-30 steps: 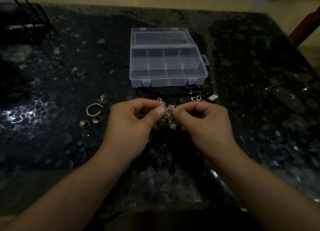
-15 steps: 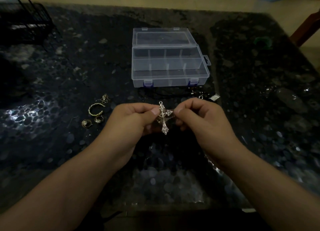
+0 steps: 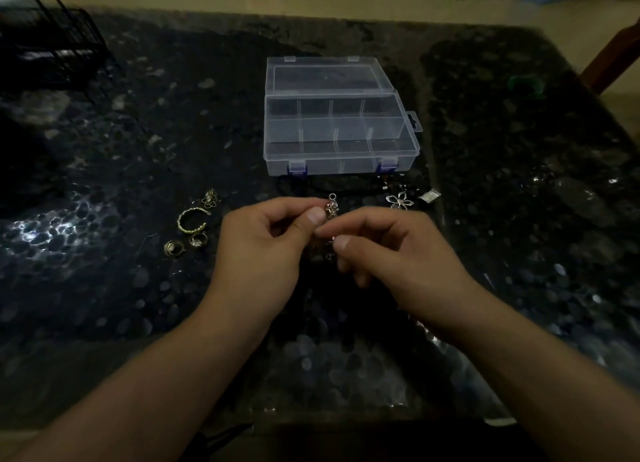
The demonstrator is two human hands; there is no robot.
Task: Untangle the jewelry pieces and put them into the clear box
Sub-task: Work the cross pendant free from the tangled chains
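I see a dark, shiny worktop point(image 3: 104, 288) with a clear box point(image 3: 341, 156) standing open in the middle, its lid tipped back on the far side. Its little compartments look bare as far as I can tell. A black wire rack point(image 3: 52, 52) sits at the far left corner, and something green point(image 3: 524, 83) lies far off to the right. To the left of my hands lie a gold open ring point(image 3: 192, 220), two small round pieces point(image 3: 185, 245) just below it, and a tiny gold tangle point(image 3: 210, 198) just above it. Near the box's front right corner lies a silver flower charm point(image 3: 401, 201), with a small shiny bit point(image 3: 429, 196) beside it. Nothing lies between my hands and the box but a thin black cord point(image 3: 329, 189). My left hand point(image 3: 266, 250) is curled almost closed, thumb and finger pinching the silver pendant point(image 3: 331, 210) near its top. My right hand point(image 3: 398, 253) is curled too, pinching lower down on it. The pendant is in the air in front of the box, standing up and down, its little loop pointing to the box. Its lower part is too dark to see well.
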